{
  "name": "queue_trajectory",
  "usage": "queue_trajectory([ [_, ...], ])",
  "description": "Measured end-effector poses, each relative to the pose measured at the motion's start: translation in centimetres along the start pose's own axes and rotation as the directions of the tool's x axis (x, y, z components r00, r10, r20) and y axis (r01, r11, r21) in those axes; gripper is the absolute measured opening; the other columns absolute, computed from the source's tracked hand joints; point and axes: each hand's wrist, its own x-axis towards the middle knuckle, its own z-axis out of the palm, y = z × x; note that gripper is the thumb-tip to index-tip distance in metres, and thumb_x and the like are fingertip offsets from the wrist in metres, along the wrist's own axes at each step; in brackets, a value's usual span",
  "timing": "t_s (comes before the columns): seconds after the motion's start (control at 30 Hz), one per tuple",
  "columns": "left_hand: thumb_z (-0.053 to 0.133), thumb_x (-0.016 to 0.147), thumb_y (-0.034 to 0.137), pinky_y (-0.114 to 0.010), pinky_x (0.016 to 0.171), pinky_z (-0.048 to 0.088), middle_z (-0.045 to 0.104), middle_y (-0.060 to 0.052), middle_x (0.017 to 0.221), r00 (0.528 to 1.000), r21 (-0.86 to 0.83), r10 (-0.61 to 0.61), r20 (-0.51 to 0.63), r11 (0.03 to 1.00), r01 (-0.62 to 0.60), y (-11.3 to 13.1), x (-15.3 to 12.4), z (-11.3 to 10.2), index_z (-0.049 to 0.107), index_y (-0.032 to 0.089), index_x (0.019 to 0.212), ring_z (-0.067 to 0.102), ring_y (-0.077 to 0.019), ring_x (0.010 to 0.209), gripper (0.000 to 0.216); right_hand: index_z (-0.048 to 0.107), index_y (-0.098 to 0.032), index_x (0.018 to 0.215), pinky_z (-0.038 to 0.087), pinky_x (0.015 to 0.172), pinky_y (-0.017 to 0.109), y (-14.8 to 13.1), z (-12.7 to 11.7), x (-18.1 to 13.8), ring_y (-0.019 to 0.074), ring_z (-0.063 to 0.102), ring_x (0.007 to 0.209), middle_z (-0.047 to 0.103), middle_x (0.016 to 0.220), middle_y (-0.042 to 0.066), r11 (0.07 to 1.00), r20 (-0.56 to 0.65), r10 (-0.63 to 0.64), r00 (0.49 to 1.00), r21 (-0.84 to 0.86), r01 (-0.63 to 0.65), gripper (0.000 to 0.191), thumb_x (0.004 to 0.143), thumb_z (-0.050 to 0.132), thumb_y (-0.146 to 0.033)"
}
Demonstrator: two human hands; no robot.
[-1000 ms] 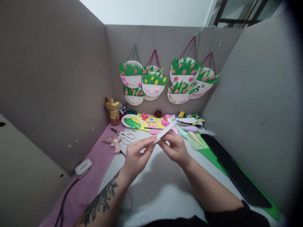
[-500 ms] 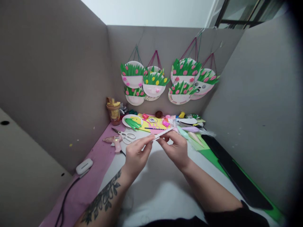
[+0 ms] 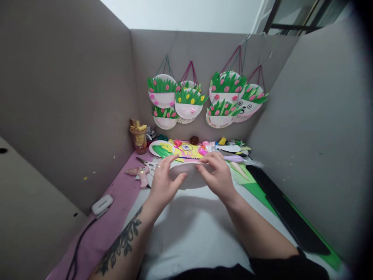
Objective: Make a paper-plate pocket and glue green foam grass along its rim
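Observation:
A white paper plate piece [image 3: 188,168] with a ridged rim is held up above the white table cover, its broad face turned towards me. My left hand [image 3: 164,181] is around its left end, thumb in front and fingers along the upper edge. At the right end, my right hand [image 3: 217,175] pinches the plate between thumb and fingers. Beyond my left hand lie white-handled scissors [image 3: 150,165], partly hidden, and a pink hot glue gun [image 3: 141,175]. A dark thin brush or pencil [image 3: 189,158] lies just behind the plate.
Paper-plate baskets with green leaves and tulips [image 3: 189,105] hang on the back partition. A plate with green paper strips [image 3: 153,144] and a brown cup [image 3: 139,140] stand at the back left. Piping bags [image 3: 239,171] and a long black strip [image 3: 285,210] lie right; a white case [image 3: 102,205] sits left.
The plate piece has turned from a thin edge-on view to show its broad face. My left hand's thumb and fingers have spread wider along it.

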Motion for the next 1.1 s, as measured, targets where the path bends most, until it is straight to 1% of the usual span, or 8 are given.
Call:
queue_trajectory([
  [0.07, 0.068, 0.074, 0.027, -0.044, 0.100, 0.041, 0.061, -0.011, 0.122, 0.990, -0.005, -0.140, -0.015, 0.990, 0.140, -0.6, 0.4, -0.1, 0.053, 0.020, 0.121, 0.054, -0.0249, 0.118, 0.050, 0.061, -0.020, 0.073, 0.041, 0.071, 0.034, 0.3, -0.1, 0.3, 0.0186, 0.053, 0.076, 0.059, 0.076, 0.002, 0.982, 0.041, 0.163, 0.986, 0.086, -0.166, 0.006, 0.079, 0.062, -0.022],
  [0.17, 0.070, 0.072, 0.029, -0.042, 0.095, 0.045, 0.062, -0.013, 0.117, 0.954, -0.138, -0.299, 0.019, 0.944, 0.299, -1.4, 0.9, -0.1, 0.049, 0.017, 0.122, 0.057, -0.0249, 0.112, 0.055, 0.061, -0.019, 0.068, 0.040, 0.064, 0.029, 0.8, -0.3, 0.7, 0.0155, 0.052, 0.068, 0.057, 0.070, 0.000, 0.918, 0.096, 0.338, 0.936, 0.185, -0.350, 0.011, 0.078, 0.063, -0.025],
  [0.33, 0.069, 0.071, 0.029, -0.033, 0.075, 0.052, 0.067, -0.009, 0.099, 0.879, -0.280, -0.449, 0.162, 0.833, 0.477, -1.8, 0.9, 0.4, 0.049, 0.016, 0.118, 0.065, -0.0213, 0.089, 0.053, 0.063, -0.019, 0.071, 0.040, 0.064, 0.027, 1.3, -0.3, 0.7, 0.0155, 0.053, 0.071, 0.060, 0.074, 0.001, 0.842, 0.105, 0.447, 0.888, 0.286, -0.458, 0.013, 0.077, 0.064, -0.031],
  [0.43, 0.069, 0.070, 0.028, -0.031, 0.071, 0.052, 0.068, -0.007, 0.094, 0.881, -0.310, -0.450, 0.145, 0.825, 0.472, -1.8, 0.8, 0.4, 0.050, 0.016, 0.116, 0.066, -0.0203, 0.084, 0.051, 0.064, -0.019, 0.074, 0.041, 0.064, 0.027, 1.6, -0.2, 0.6, 0.0163, 0.054, 0.073, 0.060, 0.075, 0.001, 0.800, 0.122, 0.471, 0.874, 0.358, -0.481, 0.014, 0.076, 0.065, -0.033],
  [0.53, 0.070, 0.070, 0.026, -0.030, 0.070, 0.052, 0.068, -0.005, 0.089, 0.914, -0.299, -0.402, 0.059, 0.866, 0.400, -1.9, 0.7, 0.4, 0.052, 0.017, 0.114, 0.066, -0.0193, 0.080, 0.048, 0.064, -0.020, 0.077, 0.043, 0.068, 0.029, 1.7, -0.4, 0.7, 0.0172, 0.056, 0.077, 0.061, 0.079, 0.002, 0.814, 0.102, 0.401, 0.911, 0.417, -0.405, 0.011, 0.077, 0.065, -0.031],
  [0.7, 0.071, 0.073, 0.028, -0.034, 0.081, 0.051, 0.069, -0.005, 0.091, 0.967, -0.231, -0.217, -0.131, 0.955, 0.183, -2.0, 0.4, 0.1, 0.054, 0.020, 0.113, 0.066, -0.0190, 0.087, 0.044, 0.067, -0.024, 0.087, 0.045, 0.079, 0.035, 0.7, -1.4, 0.6, 0.0184, 0.056, 0.086, 0.060, 0.085, 0.003, 0.914, -0.028, 0.103, 0.994, 0.396, -0.084, 0.007, 0.080, 0.065, -0.022],
  [0.87, 0.072, 0.074, 0.028, -0.035, 0.086, 0.051, 0.071, -0.004, 0.089, 0.972, -0.181, -0.095, -0.217, 0.982, 0.056, -2.2, 0.0, 0.0, 0.054, 0.020, 0.110, 0.067, -0.0188, 0.089, 0.041, 0.067, -0.025, 0.093, 0.046, 0.078, 0.037, -0.6, -2.3, 0.4, 0.0187, 0.056, 0.084, 0.060, 0.086, 0.003, 0.936, -0.079, -0.056, 0.995, 0.342, 0.080, 0.017, 0.079, 0.067, -0.016],
  [1.1, 0.072, 0.074, 0.026, -0.036, 0.087, 0.051, 0.072, -0.003, 0.090, 0.982, -0.146, -0.029, -0.187, 0.989, 0.001, -2.3, -0.2, 0.1, 0.053, 0.020, 0.109, 0.068, -0.0178, 0.086, 0.040, 0.064, -0.024, 0.085, 0.045, 0.074, 0.036, -1.1, -2.5, 0.5, 0.0174, 0.054, 0.078, 0.060, 0.078, 0.001, 0.941, -0.108, -0.117, 0.987, 0.305, 0.145, 0.014, 0.079, 0.066, -0.012],
])
